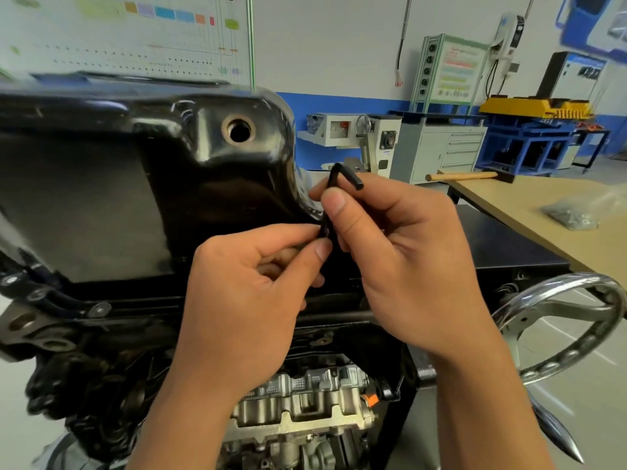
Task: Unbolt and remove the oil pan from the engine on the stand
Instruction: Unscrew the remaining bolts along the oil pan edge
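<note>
Jointly left hand [244, 293], right hand [393, 245] pinch one hex key [349, 178] (by oil pan [101, 184]).

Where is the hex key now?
Head view, centre: the left hand and the right hand pinch the hex key at the right edge of the oil pan, below its drain hole.

The oil pan [101, 184] sits atop the engine [298, 398], handwheel [563, 327] right, table [529, 212] behind.

two hands [244, 300] [403, 262], one hex key [343, 174], one oil pan [101, 184]
</note>
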### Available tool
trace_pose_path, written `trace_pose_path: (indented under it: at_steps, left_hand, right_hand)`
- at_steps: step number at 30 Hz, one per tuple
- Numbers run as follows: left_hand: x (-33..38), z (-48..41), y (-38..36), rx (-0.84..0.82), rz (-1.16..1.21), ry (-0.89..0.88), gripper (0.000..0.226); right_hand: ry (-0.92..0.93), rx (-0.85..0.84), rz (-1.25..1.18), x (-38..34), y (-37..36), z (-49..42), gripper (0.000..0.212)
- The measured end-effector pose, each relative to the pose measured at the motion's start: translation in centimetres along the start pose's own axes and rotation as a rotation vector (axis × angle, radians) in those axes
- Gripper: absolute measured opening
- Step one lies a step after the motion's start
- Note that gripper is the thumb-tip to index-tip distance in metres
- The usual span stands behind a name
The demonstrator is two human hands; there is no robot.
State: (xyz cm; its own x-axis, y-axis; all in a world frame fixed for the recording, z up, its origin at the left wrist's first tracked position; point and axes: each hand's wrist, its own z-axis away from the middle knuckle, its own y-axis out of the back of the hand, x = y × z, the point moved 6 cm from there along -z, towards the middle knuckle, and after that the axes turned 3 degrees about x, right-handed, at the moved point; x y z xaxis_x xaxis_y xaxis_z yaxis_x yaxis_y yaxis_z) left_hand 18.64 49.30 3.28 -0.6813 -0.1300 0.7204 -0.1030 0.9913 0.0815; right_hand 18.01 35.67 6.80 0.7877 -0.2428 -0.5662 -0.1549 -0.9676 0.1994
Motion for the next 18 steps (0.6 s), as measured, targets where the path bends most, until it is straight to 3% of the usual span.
trace_pose_path:
  at_steps: [4,18]
  left_hand:
    - [0.03,-0.17,0.14,-0.064,-0.029,-0.005,0.027]
    - [0.29,-0.17,-0.37,-0.103,-0.080,-0.044,0.018]
  right_hand:
    - [0.021,-0.031,0.037,-0.12,0.16,-0.04,0.020]
    - [-0.021,-0.032,-0.011,-0.16,0.75,0.75,0.017]
